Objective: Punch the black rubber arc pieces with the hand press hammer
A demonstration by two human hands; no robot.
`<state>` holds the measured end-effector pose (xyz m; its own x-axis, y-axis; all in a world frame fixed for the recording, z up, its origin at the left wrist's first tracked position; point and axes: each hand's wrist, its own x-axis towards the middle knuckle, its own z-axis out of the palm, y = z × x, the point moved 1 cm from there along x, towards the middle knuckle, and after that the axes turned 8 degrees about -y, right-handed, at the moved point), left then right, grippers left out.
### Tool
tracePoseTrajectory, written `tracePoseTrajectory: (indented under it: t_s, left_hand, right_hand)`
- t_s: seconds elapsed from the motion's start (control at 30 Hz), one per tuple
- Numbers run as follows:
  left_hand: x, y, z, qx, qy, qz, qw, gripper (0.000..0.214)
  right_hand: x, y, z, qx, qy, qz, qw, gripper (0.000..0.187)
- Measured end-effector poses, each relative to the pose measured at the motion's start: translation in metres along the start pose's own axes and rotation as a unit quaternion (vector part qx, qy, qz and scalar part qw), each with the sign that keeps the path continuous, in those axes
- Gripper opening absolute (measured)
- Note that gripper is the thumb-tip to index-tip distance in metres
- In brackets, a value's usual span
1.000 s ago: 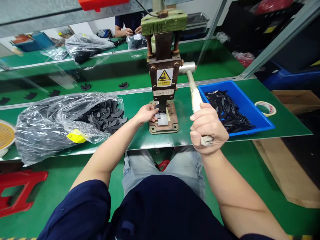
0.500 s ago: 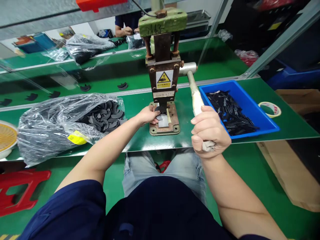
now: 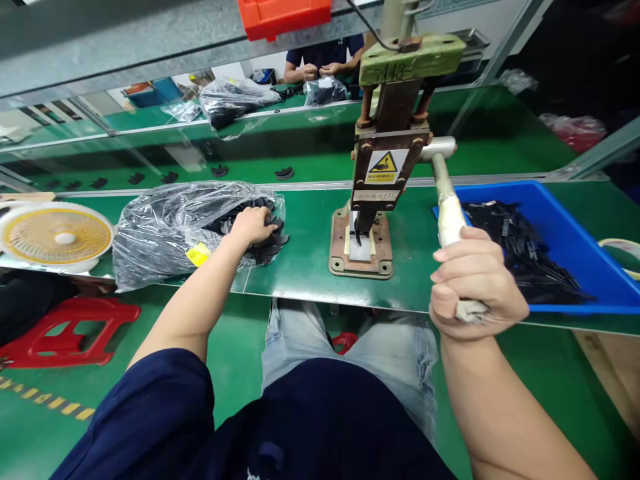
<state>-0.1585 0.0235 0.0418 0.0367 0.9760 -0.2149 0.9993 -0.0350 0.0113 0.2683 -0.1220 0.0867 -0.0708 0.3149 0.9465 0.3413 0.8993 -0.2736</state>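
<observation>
My left hand [image 3: 251, 225] rests on the pile of black curved pieces [image 3: 267, 250] at the mouth of a clear plastic bag [image 3: 155, 227]. Its fingers look apart, and their tips are partly hidden among the pieces. My right hand [image 3: 475, 283] is wrapped round the taped lever handle [image 3: 450, 217] of a hand press [image 3: 389, 143]. Under the press's ram, a small dark piece [image 3: 358, 238] shows against the pale metal plate [image 3: 359, 251] on the rusty base [image 3: 339, 243].
A blue bin [image 3: 565, 220] of thin black strips stands right of the press, with a tape roll [image 3: 623, 250] beyond it. A white-and-yellow fan [image 3: 60, 233] lies at the left. Several curved pieces lie along the back. Opposite, a co-worker's hands [image 3: 320, 70] are near a bag.
My left hand has left the press base and moved left to the pile in the bag. My right hand still grips the lever. The view has swung to the left.
</observation>
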Motion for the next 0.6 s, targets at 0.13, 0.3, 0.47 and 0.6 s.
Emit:
tracePoseTrajectory:
  t_s: [0.13,0.3,0.47,0.6]
  left_hand:
    - [0.011,-0.016,0.001,0.069,-0.067,-0.004,0.995,0.056]
    - [0.009,-0.017,-0.004,-0.011,-0.027,0.025,0.999,0.053]
    - [-0.004,0.007,-0.01,-0.094,-0.007,0.145,0.985,0.028]
    - [-0.013,0.055,-0.004,-0.11,-0.019,0.221,0.969,0.022]
  right_hand:
    - [-0.001,-0.001,-0.001,-0.008,0.004,0.009,1.0,0.026]
    - [0.0,0.003,0.0,-0.002,-0.001,0.004,1.0,0.024]
    - [0.0,0.005,-0.002,-0.005,0.014,0.002,1.0,0.025]
    - [-0.004,0.001,-0.005,0.003,0.009,0.032,0.999,0.031]
